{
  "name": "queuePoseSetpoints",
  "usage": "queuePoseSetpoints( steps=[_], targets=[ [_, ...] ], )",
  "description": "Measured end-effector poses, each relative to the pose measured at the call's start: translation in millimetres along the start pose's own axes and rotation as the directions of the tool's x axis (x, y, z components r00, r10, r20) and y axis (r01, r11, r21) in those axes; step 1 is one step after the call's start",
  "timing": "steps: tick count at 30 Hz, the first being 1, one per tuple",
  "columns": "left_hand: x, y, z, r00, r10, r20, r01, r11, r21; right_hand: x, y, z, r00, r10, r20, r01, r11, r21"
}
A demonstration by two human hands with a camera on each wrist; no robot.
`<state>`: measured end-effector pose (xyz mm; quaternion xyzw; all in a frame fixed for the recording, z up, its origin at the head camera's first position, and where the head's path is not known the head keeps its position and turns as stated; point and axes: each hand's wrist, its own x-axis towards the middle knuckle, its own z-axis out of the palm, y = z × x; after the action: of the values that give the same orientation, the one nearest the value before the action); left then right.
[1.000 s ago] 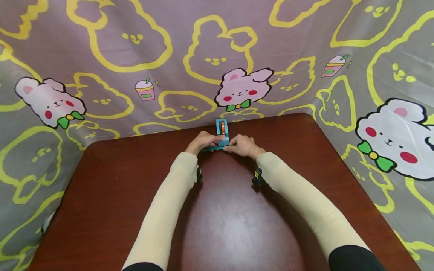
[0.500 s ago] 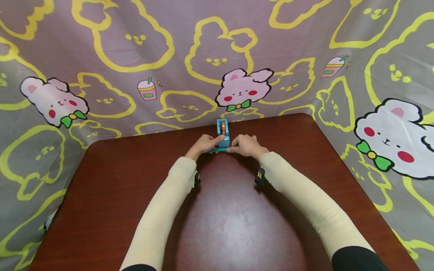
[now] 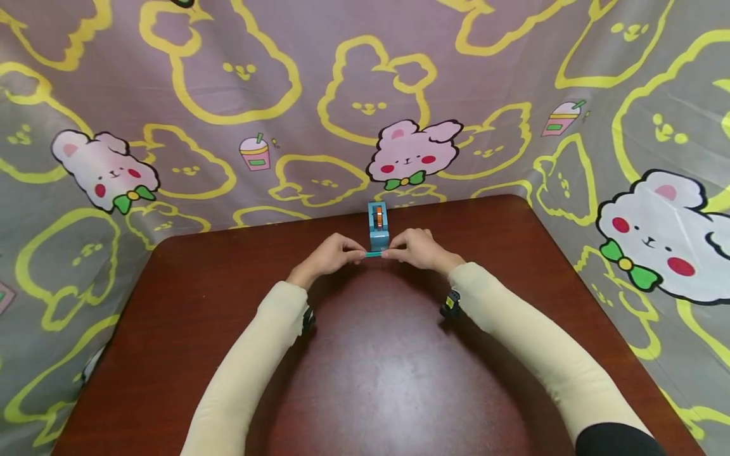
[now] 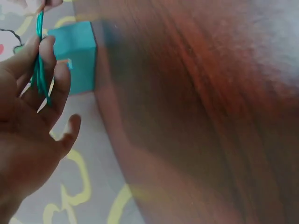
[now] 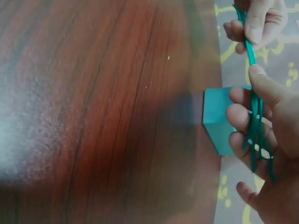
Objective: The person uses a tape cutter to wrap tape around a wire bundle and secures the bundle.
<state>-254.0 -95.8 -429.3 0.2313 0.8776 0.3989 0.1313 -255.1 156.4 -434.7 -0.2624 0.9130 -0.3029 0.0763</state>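
A thin bundle of green strands (image 3: 373,254) is stretched between the two hands, just in front of a blue tape dispenser (image 3: 379,240). The left hand (image 3: 332,254) pinches one end between thumb and fingers. At the other end, the right hand (image 3: 419,248) pinches the bundle the same way. Loose strand ends (image 5: 259,135) fan out over the right fingers in the right wrist view. In the left wrist view, separate ends also spread past the left fingertips, with the dispenser (image 4: 77,44) beside the hand.
The dispenser holds an orange roll (image 3: 379,218) and stands near the back edge of the brown wooden table (image 3: 217,304). A patterned cloth (image 3: 319,76) hangs behind the table and along its sides. A small black camera sits on each wrist.
The left thumb has come off the front of the tape dispenser, and the left hand has shifted left to pinch the strands. The right hand stays almost in place. The view has shifted slightly.
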Motion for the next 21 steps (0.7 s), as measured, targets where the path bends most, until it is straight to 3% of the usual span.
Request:
queuePoseSetpoints(
  steps=[4,6,8,11,15,18,21],
  targets=[
    [-15.3,5.4,-1.6,0.994,0.051,-0.1,-0.041,0.994,0.104,-6.9,-7,1,0.994,-0.08,-0.078,0.08,0.997,-0.002],
    [-22.3,7.9,-2.7,0.985,0.072,-0.154,-0.049,0.988,0.149,-12.1,-10,2,0.98,-0.132,-0.152,0.128,0.991,-0.037],
    [-26.2,8.8,-1.9,0.976,0.086,-0.198,-0.052,0.983,0.174,-19.3,-11,2,0.951,-0.192,-0.241,0.174,0.98,-0.095],
    [-30.7,8.6,-0.5,0.965,0.084,-0.248,-0.044,0.986,0.163,-28.1,-16,5,0.889,-0.3,-0.347,0.238,0.948,-0.21],
    [-33.4,8.5,2.3,0.959,0.077,-0.272,-0.046,0.992,0.118,-32.6,-24,11,0.81,-0.438,-0.39,0.293,0.878,-0.379],
    [-33.8,10.3,5.5,0.959,0.08,-0.273,-0.056,0.994,0.095,-31.9,-28,15,0.782,-0.493,-0.383,0.302,0.836,-0.459],
    [-34.1,12.9,9.1,0.958,0.091,-0.273,-0.074,0.995,0.073,-31.7,-30,19,0.776,-0.505,-0.378,0.298,0.822,-0.486]
  ],
)
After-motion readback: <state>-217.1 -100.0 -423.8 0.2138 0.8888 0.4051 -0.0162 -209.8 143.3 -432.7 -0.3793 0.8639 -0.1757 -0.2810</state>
